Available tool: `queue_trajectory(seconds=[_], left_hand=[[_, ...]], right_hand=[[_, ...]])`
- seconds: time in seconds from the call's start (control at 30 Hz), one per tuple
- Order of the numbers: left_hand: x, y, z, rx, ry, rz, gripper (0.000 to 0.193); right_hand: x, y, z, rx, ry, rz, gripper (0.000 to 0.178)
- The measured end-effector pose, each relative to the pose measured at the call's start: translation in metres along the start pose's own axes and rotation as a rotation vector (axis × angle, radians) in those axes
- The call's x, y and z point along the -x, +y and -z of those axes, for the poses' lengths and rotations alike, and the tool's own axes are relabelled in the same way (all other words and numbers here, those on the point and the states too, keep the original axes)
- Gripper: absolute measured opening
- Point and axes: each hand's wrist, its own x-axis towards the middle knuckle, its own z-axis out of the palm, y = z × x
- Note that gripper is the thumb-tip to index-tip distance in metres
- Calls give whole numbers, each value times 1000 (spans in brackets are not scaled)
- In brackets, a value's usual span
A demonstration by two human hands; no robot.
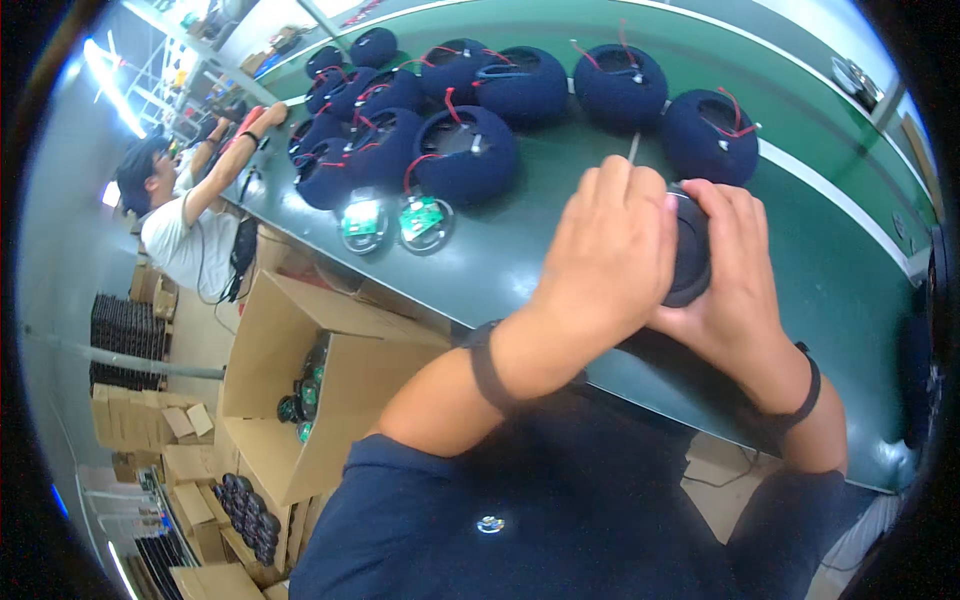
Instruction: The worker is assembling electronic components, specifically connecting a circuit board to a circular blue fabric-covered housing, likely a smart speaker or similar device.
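A black round, cup-like part [690,255] is gripped by my right hand [742,265], its fingers and thumb wrapped round the rim. Against the part's left side presses my left hand [610,245], fingers curled in. A thin metallic rod [635,148] sticks up from those curled fingers; the rest of it is hidden. Just beyond my hands sit two dark blue fabric-covered round housings [620,95] with red wires. Farther left, several similar housings [465,160] stand grouped. Two clear discs with green circuit boards [425,222] lie near the table's front edge.
The green worktable [520,265] has a pale strip along its far side. Below its front edge stands an open cardboard box [385,370] with round parts inside. Another person [185,220] works at the far left. Stacked cartons and trays [125,345] fill the floor there.
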Motion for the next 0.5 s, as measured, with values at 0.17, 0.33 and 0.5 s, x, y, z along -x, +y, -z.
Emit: queue_trajectory(seconds=[0.17,0.33,0.5], left_hand=[[0,-1,3,-24,-36,-104,8],[6,4,7,21,-11,-96,14],[14,13,13,20,48,-68,23]], right_hand=[[2,0,0,-48,-10,-9,89],[1,2,2,-11,6,-6,84],[2,-1,1,14,26,-12,80]])
